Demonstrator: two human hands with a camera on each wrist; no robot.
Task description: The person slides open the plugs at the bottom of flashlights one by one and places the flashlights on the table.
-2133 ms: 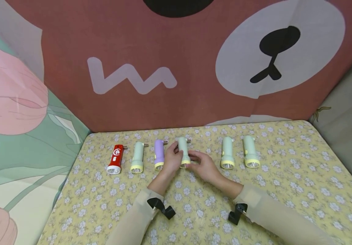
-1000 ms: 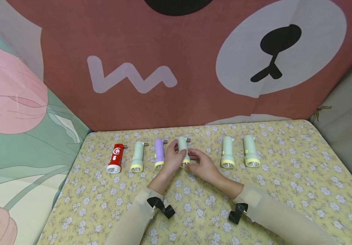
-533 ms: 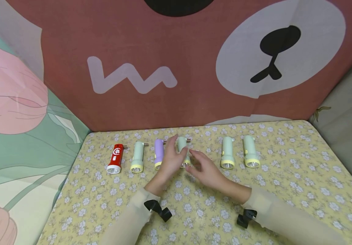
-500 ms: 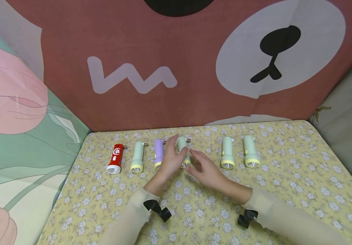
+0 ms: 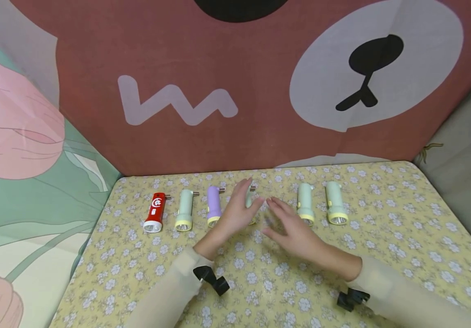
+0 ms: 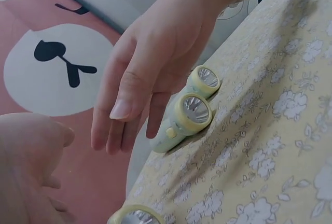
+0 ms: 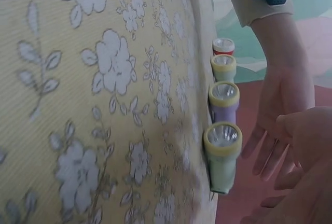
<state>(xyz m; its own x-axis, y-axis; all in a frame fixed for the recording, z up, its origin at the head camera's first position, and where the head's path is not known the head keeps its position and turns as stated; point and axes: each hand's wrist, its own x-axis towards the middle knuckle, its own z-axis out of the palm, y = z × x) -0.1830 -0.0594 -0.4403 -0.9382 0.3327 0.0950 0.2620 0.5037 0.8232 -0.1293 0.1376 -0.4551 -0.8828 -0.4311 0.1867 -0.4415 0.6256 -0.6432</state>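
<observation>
My left hand (image 5: 235, 213) hovers over the middle green flashlight (image 5: 249, 198), hiding much of it; its fingers are straight and hold nothing. Apart from it, my right hand (image 5: 299, 237) is in the air with fingers extended and thumb spread, also holding nothing. It overlaps the lens end of a green flashlight (image 5: 304, 197) in the head view. In the right wrist view, the middle green flashlight (image 7: 222, 168) lies on the cloth with its yellow-rimmed lens showing, clear of both hands. The left wrist view shows the right hand (image 6: 161, 47) beyond two green flashlights (image 6: 168, 135).
Left of the hands lie a purple flashlight (image 5: 213, 202), a green flashlight (image 5: 184, 207) and a red flashlight (image 5: 156, 210), lenses toward me. Another green flashlight (image 5: 335, 200) lies at the far right of the row. Behind the flowered tablecloth (image 5: 260, 291) rises a printed fabric wall (image 5: 178, 146).
Both hands have let go of the middle green flashlight and straightened their fingers. The right hand has drawn away to the right and nearer; the left has shifted slightly right. The flashlights stay in place.
</observation>
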